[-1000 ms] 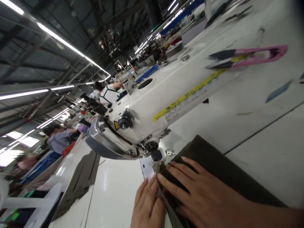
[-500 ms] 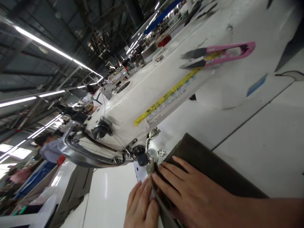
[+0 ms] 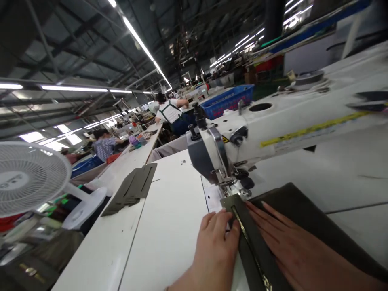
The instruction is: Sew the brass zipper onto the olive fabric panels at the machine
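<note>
Dark olive fabric piece [image 3: 303,218] with a brass zipper [image 3: 248,246] along its left edge, flat on the white table [image 3: 163,226] at the near edge, leading end just under the presser foot of the white industrial sewing machine [image 3: 273,129]. Right hand [image 3: 297,254] spread flat, palm down on the cloth, fingers pointing at the needle. Left hand [image 3: 216,246] loosely curled, fingertips pressing the zipper tape's left border, gripping nothing. Stack of dark grey cut panels [image 3: 133,188] near the table's left edge. White electric fan [image 3: 30,178] beyond that edge. Blue plastic crate [image 3: 227,101] past the far edge.
</note>
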`<state>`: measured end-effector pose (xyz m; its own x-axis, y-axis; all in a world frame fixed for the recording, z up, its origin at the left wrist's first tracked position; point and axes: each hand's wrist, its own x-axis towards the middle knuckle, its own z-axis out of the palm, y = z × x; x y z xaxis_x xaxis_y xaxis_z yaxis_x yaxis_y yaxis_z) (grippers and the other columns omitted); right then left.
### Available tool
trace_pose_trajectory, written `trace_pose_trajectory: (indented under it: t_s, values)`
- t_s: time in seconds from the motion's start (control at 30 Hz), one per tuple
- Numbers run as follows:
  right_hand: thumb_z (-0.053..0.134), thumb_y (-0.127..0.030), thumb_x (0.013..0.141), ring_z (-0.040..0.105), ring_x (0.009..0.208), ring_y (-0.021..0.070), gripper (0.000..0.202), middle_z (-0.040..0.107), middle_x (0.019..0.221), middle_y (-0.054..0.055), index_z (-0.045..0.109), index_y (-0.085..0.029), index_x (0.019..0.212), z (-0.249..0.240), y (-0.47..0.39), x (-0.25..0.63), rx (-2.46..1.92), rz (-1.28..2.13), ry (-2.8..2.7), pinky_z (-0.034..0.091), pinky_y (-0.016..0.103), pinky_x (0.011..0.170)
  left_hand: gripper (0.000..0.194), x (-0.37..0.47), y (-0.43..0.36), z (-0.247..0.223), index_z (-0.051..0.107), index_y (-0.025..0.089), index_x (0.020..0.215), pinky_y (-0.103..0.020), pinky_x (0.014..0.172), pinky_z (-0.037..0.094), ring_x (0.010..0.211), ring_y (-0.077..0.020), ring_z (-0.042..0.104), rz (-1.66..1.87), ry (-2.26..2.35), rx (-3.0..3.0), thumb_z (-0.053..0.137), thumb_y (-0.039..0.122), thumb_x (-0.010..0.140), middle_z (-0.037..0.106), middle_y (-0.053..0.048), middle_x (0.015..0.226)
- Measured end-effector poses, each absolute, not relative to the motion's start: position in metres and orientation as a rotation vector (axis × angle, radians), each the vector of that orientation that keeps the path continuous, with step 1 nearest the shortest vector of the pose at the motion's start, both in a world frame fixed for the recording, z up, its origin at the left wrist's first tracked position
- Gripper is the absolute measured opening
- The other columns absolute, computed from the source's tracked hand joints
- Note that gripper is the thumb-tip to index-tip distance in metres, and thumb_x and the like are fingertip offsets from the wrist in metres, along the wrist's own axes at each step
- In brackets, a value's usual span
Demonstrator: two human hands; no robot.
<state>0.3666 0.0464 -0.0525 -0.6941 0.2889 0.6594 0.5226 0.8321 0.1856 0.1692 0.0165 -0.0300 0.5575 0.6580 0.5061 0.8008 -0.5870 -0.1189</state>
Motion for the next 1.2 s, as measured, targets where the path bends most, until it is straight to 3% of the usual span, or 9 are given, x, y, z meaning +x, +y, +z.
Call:
trace_pose_trajectory:
  t_s: [0.43,0.57,0.73,1.0,1.2]
  values:
    - [0.032,-0.009,0.083,0.052,0.111,0.0266,0.070,0.045,0.133,0.014,0.006,-0.007,0.148,-0.058,0.082,0.363,-0.555,-0.414,-2.416,0.047,0.045,0.093,0.020,0.168,0.053,-0.030,0.059,0.012,0.105,-0.038,0.101,0.043,0.105,-0.0210,0.059,-0.502,-1.263,-2.539,0.048,0.014,0.089,0.064,-0.010,0.106]
    - [0.035,-0.010,0.081,0.054,0.109,0.0276,0.071,0.046,0.132,0.014,0.011,-0.005,0.148,-0.063,0.088,0.365,-0.558,-0.431,-2.431,0.046,0.045,0.094,0.020,0.166,0.060,-0.038,0.060,0.012,0.102,-0.037,0.099,0.044,0.105,-0.0206,0.059,-0.585,-1.208,-2.471,0.042,0.014,0.093,0.065,-0.008,0.105]
    - [0.037,-0.009,0.079,0.049,0.116,0.0288,0.069,0.048,0.131,0.011,0.025,-0.013,0.147,-0.079,0.091,0.368,-0.553,-0.314,-2.457,0.044,0.047,0.097,0.026,0.167,0.060,-0.041,0.061,0.012,0.098,-0.036,0.093,0.049,0.103,-0.0201,0.060,-0.633,-1.146,-2.417,0.036,0.015,0.096,0.065,-0.008,0.100]
    - [0.038,-0.010,0.079,0.046,0.119,0.0291,0.068,0.047,0.132,0.011,0.026,-0.013,0.146,-0.083,0.091,0.370,-0.554,-0.313,-2.481,0.042,0.047,0.099,0.027,0.168,0.059,-0.035,0.061,0.011,0.095,-0.034,0.086,0.052,0.098,-0.0207,0.062,-0.706,-1.111,-2.417,0.035,0.013,0.095,0.066,-0.009,0.098]
    - [0.034,-0.010,0.081,0.046,0.119,0.0263,0.065,0.047,0.131,0.015,0.023,-0.004,0.145,-0.084,0.090,0.370,-0.561,-0.447,-2.448,0.041,0.045,0.100,0.026,0.169,0.058,-0.036,0.060,0.009,0.098,-0.035,0.087,0.051,0.101,-0.0205,0.060,-0.611,-1.177,-2.485,0.035,0.013,0.096,0.064,-0.011,0.100]
